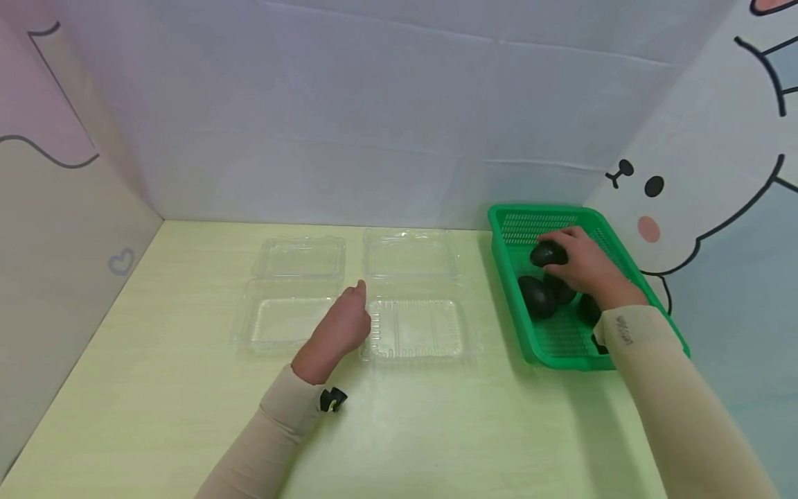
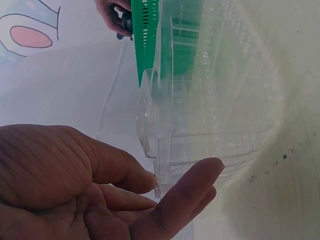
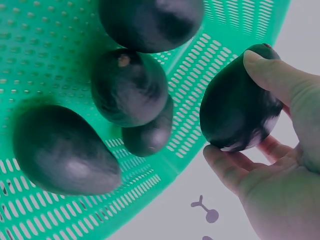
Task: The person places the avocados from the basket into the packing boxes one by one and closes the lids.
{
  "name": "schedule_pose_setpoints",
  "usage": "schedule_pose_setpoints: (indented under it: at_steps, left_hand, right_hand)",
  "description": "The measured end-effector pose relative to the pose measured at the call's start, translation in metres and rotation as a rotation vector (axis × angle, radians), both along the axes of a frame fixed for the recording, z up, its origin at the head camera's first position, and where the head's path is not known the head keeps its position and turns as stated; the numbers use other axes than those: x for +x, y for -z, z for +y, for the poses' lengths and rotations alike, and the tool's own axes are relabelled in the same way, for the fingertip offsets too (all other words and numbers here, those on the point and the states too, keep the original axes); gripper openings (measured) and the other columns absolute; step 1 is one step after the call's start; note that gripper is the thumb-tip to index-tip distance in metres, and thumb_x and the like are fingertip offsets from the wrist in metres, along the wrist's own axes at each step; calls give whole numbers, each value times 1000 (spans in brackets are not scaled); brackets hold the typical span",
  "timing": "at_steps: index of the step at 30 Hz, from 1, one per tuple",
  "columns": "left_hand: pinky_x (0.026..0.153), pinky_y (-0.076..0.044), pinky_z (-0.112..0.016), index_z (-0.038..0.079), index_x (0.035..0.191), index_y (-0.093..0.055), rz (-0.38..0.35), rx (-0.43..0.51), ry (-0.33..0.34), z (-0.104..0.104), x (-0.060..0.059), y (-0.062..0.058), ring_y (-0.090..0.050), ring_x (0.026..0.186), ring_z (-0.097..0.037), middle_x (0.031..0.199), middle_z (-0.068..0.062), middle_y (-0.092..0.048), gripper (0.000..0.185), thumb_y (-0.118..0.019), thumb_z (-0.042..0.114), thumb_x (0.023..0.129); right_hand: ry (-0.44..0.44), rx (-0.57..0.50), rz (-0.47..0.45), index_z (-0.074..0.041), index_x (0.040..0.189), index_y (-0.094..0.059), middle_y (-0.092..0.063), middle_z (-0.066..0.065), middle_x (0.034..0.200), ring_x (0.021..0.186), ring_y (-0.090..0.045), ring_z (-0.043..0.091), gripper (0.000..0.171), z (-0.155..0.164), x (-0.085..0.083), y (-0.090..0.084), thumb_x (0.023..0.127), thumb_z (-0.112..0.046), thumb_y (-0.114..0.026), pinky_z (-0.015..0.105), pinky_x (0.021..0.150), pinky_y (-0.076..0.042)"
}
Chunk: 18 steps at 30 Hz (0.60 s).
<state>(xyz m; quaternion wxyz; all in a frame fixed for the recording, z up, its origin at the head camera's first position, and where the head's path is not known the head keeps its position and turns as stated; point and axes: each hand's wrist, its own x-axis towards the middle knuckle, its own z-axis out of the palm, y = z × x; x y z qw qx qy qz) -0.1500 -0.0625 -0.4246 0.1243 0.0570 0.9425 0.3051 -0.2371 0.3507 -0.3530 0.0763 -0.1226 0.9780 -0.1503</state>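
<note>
My right hand (image 1: 582, 263) grips a dark avocado (image 3: 240, 100) between thumb and fingers, above the other fruit in the green basket (image 1: 512, 298). Several more avocados (image 1: 537, 298) lie in the basket; the right wrist view shows one rounded avocado (image 3: 129, 87) overlapping another. At the left side of the right-hand clear plastic container (image 1: 416, 333), my left hand (image 1: 341, 324) pinches its rim, the thumb on one side and the fingers on the other. That container stands with its lid (image 1: 411, 255) folded back towards the wall.
A second clear plastic container (image 1: 289, 322) lies left of the first, its lid (image 1: 301, 258) also folded back. The pale table (image 1: 424, 430) ends at a cloth-covered wall (image 1: 324, 138) behind. On the right, a printed side wall (image 1: 717, 173) stands close by the basket.
</note>
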Motion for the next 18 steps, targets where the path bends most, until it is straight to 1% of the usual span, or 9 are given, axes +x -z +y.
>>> schedule_pose_setpoints:
  at_steps: [3,9,13,18]
  left_hand:
    - [104,-47,-48,-17,156,-22,1,0,2,-1,0,0,-52,131,-36,150,-34,-42,60,-40,-4,100]
    - [100,-49,-47,-17,156,-21,-3,2,-1,0,0,0,-54,126,-35,151,-34,-41,61,-40,-5,99]
    - [100,-49,-46,-16,156,-21,-14,-6,-1,0,-1,1,-54,125,-35,151,-34,-41,61,-40,-4,100]
    - [99,-50,-46,-16,156,-21,-16,-15,3,0,-2,2,-55,124,-35,150,-34,-42,61,-40,-4,100]
  right_hand:
    - [-11,-1,8,-1,150,-46,-28,36,150,135,-32,57,58,-2,4,-6,98,-9,-71,73,106,-30]
    - [-41,-5,46,-1,150,-46,-30,34,150,133,-34,56,59,-7,10,-13,97,-7,-71,72,104,-33]
    - [-80,-9,85,-1,149,-47,-30,35,150,132,-36,56,59,-11,13,-17,97,-7,-72,72,102,-35]
    - [-118,-36,144,-3,147,-50,-33,34,148,132,-37,55,57,-19,20,-22,95,-5,-74,71,102,-36]
